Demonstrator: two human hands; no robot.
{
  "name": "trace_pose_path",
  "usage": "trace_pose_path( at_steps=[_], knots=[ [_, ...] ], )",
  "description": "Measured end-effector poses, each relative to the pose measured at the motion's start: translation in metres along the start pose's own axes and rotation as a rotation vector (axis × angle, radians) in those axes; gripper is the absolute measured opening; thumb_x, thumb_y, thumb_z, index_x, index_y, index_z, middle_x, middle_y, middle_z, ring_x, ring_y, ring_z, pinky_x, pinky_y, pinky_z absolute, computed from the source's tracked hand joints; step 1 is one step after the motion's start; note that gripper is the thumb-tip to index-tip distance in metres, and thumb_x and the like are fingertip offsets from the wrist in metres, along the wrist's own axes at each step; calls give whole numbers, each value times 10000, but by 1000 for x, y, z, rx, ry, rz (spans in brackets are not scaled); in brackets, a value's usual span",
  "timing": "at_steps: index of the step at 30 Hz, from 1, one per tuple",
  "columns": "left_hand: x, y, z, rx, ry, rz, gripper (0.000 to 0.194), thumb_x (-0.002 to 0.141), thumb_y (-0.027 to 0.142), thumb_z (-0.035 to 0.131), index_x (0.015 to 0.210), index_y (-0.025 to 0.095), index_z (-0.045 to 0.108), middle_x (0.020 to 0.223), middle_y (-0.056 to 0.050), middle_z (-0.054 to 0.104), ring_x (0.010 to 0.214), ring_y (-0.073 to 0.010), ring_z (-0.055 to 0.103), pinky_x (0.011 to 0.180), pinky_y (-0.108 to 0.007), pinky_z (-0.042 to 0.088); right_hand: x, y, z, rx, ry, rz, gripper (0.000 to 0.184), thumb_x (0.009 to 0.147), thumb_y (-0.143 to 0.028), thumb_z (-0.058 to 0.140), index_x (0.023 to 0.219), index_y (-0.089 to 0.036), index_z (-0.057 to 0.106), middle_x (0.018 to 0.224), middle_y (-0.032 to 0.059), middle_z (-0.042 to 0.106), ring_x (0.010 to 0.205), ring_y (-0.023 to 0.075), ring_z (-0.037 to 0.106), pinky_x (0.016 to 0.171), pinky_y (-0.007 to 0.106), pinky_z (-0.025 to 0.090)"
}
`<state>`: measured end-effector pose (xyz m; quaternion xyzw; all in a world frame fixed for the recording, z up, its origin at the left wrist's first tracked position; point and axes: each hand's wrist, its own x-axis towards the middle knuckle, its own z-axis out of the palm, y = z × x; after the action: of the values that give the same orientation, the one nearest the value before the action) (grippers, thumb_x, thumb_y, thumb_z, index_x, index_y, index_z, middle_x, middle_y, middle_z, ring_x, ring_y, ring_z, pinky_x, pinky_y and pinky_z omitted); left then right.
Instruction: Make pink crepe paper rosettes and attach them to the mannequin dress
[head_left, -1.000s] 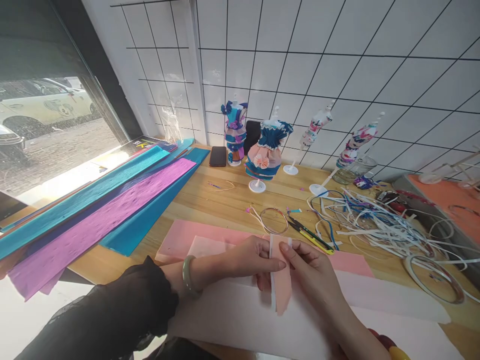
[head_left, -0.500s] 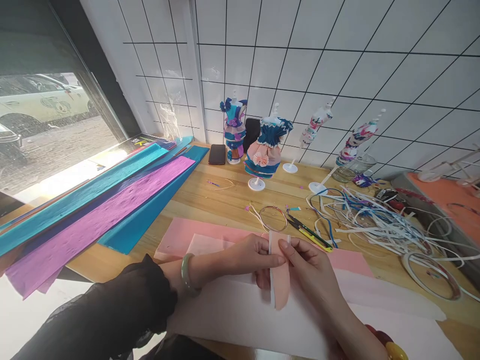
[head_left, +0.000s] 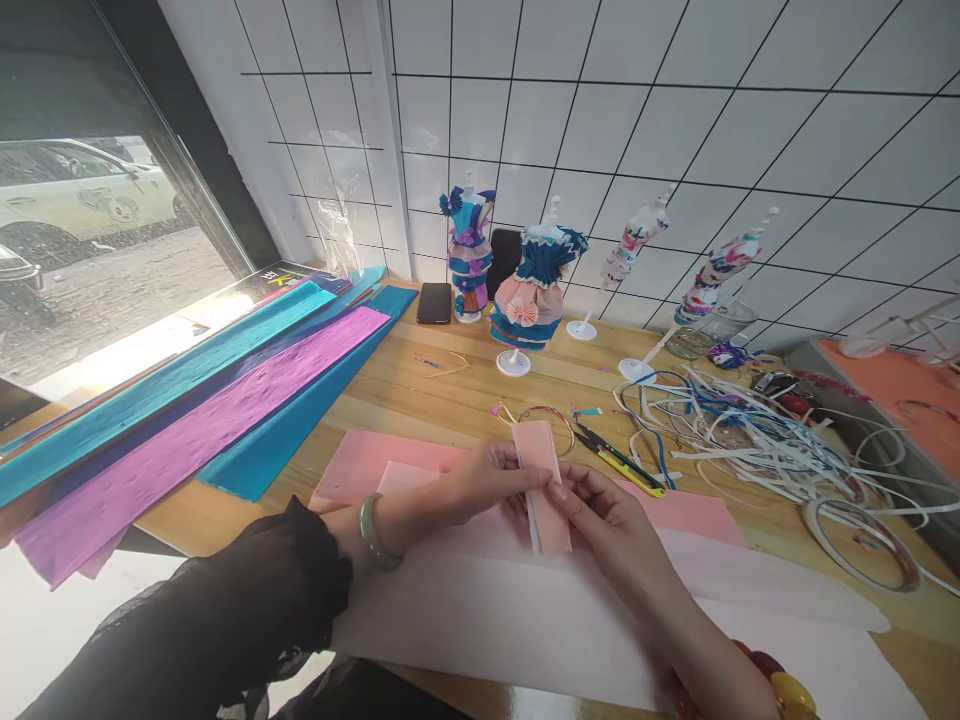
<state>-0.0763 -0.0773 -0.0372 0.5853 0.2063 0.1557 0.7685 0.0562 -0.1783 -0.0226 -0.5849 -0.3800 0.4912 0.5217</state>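
Between my hands is a folded strip of pink crepe paper (head_left: 553,525) with a white edge, raised above the table and slightly tilted. My left hand (head_left: 499,482) pinches its left side, thumb across the front. My right hand (head_left: 607,510) grips the right side with thumb and fingertips; some fingers are hidden behind the strip. Below lie large pale pink sheets (head_left: 480,610) and a deeper pink sheet (head_left: 360,465). A yellow and black cutter (head_left: 622,465) and a thin wire ring (head_left: 566,430) rest just beyond my right hand.
Small dress forms stand at the back, one in a blue and pink paper dress (head_left: 529,300). A phone (head_left: 434,303) lies near them. Long turquoise (head_left: 247,335) and purple (head_left: 247,400) crepe sheets stretch along the left. A tangle of paper cords (head_left: 757,430) lies at right.
The strip has moved up and slightly left in my hands, its top now leaning left and more of it showing above my fingers. Both hands keep hold of it.
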Motion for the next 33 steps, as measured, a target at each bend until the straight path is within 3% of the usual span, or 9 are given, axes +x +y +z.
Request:
trace_pose_path(
  at_steps=[5,12,16,20,24,29,33],
  knots=[
    [2,2,-5,-172,39,5,378,716,426,620,810,60,639,687,-73,628,548,-118,579,488,-218,453,-1,0,1,-31,-75,-10,391,711,-430,653,1021,-196,612,869,53,667,801,186,607,711,295,472],
    [4,-1,-4,-153,121,6,364,689,439,639,711,81,577,606,-35,581,494,-106,544,470,-225,439,-2,1,-1,-201,-2,-47,375,715,-458,631,968,-182,645,775,33,650,754,189,584,655,290,455],
    [3,-1,-2,-108,126,24,366,689,448,630,720,86,583,636,-39,593,531,-114,556,502,-236,448,0,6,-1,-171,51,-32,387,679,-478,658,924,-179,647,770,34,657,701,168,583,629,269,455],
    [0,3,2,88,74,42,353,724,427,592,754,77,622,673,-49,604,578,-111,553,523,-212,422,1,11,0,-83,103,-52,391,676,-444,681,965,-190,611,887,67,667,830,190,611,741,302,483],
    [-3,4,5,173,31,32,329,745,405,569,768,82,627,656,-30,582,580,-101,536,504,-188,398,0,8,0,-30,127,-82,360,714,-414,660,992,-200,584,907,63,659,848,178,605,729,287,488],
    [-5,4,1,95,-89,-6,334,750,407,579,854,95,640,716,-42,606,579,-102,550,499,-193,420,-2,4,-2,-18,129,-81,339,751,-406,626,1022,-207,574,841,35,638,755,143,587,684,257,483],
    [-3,5,-1,-81,-50,-15,345,723,387,621,902,93,648,775,-69,633,664,-122,581,591,-217,449,-2,6,-4,-32,86,-99,332,774,-384,605,1047,-203,549,826,35,609,782,148,576,700,262,479]
  ],
)
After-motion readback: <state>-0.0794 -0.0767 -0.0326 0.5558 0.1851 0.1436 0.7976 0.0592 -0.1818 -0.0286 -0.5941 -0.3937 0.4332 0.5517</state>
